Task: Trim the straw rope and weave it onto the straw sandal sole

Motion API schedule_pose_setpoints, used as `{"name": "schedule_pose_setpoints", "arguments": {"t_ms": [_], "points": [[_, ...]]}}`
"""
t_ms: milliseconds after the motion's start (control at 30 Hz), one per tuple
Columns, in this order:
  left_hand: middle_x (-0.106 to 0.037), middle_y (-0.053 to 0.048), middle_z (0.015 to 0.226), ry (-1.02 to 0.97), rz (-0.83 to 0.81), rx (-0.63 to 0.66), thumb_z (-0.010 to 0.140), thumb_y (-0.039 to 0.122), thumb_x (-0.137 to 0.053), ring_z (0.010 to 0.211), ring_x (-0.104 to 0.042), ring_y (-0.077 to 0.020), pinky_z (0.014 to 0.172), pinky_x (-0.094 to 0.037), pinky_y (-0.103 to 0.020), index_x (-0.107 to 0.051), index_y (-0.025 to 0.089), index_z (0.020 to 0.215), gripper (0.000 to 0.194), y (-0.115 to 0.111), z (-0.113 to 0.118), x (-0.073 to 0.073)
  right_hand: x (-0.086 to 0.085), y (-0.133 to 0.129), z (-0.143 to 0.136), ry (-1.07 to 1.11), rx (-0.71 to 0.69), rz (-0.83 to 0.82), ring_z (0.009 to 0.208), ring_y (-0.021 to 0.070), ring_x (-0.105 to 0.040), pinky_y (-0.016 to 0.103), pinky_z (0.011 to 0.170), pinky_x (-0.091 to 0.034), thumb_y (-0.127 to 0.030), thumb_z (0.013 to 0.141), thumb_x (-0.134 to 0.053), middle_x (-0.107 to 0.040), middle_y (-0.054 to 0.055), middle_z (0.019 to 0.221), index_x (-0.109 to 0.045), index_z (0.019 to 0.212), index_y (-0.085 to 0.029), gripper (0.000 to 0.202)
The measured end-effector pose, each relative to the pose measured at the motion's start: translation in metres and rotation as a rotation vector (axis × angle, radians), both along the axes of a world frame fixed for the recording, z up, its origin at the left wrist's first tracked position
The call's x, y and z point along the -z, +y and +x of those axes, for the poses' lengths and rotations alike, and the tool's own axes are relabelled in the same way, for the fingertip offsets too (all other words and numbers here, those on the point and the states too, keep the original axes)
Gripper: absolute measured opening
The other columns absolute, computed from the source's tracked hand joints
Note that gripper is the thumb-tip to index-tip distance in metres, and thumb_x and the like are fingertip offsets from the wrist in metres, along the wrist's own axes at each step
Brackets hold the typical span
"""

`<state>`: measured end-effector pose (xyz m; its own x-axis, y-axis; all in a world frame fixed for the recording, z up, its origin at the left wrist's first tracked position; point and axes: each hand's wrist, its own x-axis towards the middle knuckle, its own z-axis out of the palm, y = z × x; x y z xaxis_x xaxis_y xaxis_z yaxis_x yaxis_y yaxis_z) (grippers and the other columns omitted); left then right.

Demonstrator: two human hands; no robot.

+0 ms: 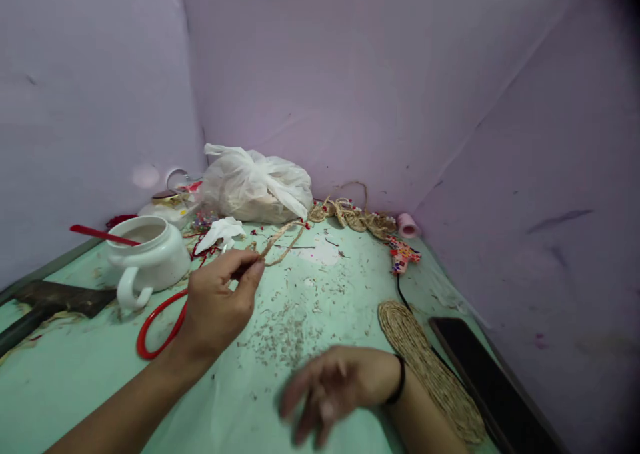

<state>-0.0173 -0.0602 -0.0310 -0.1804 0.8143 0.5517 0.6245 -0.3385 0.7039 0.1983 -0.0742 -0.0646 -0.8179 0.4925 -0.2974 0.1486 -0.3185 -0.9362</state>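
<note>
My left hand (225, 301) is closed in a pinch, thumb against forefinger, on one end of a thin straw cord (280, 234). Beyond the fingertips the cord bends into a loop, with a small red bit at its far end. Low in front, my right hand (345, 381) is blurred by motion; its fingers are spread and nothing shows in them. A dark band circles that wrist. Beside the right forearm lies a coiled straw shoe sole (425, 361). Partly hidden behind my left wrist is a red loop-shaped handle (143, 337).
A white pot (167, 257) with a red stick and a dark hammer (60, 297) stand left. Behind are a knotted plastic bag (260, 187), braided straw pieces (355, 217) and a pink spool (408, 226). A beaded piece (403, 255) and black phone (480, 367) lie right.
</note>
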Motion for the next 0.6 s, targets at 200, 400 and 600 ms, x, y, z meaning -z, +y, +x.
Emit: {"name": "schedule_pose_setpoints", "arguments": {"t_ms": [200,400,600], "points": [[-0.062,0.001,0.072,-0.012,0.001,0.046,0.075,0.027,-0.052,0.064,-0.056,-0.0127,0.059,-0.045,-0.023,-0.059,0.02,0.076,0.01,-0.001,-0.002,0.0,-0.02,0.049,0.026,-0.127,1.312,0.568,0.107,0.0208,-0.05,0.037,0.084,-0.042,-0.038,0.074,-0.049,-0.051,0.009,0.119,-0.048,0.112,-0.02,0.042],[-0.063,0.001,0.072,-0.013,0.003,0.073,0.074,0.026,-0.053,0.063,-0.057,-0.0125,0.06,-0.045,-0.023,-0.06,0.02,0.075,0.009,0.0,-0.003,0.002,-0.03,-0.008,0.077,-0.692,1.117,0.774,0.08,0.0245,-0.061,0.04,0.075,-0.045,-0.035,0.07,-0.056,-0.066,0.009,0.084,-0.062,0.085,-0.016,0.025],[-0.066,0.0,0.083,0.058,-0.14,0.187,0.075,0.029,-0.05,0.074,-0.06,-0.0156,0.064,-0.046,-0.024,-0.06,0.022,0.087,0.017,-0.002,0.006,0.014,-0.01,-0.036,0.088,-1.176,0.901,0.76,0.088,0.0267,-0.059,0.036,0.076,-0.044,-0.031,0.074,-0.047,-0.065,0.013,0.095,-0.059,0.095,-0.013,0.031]]}}
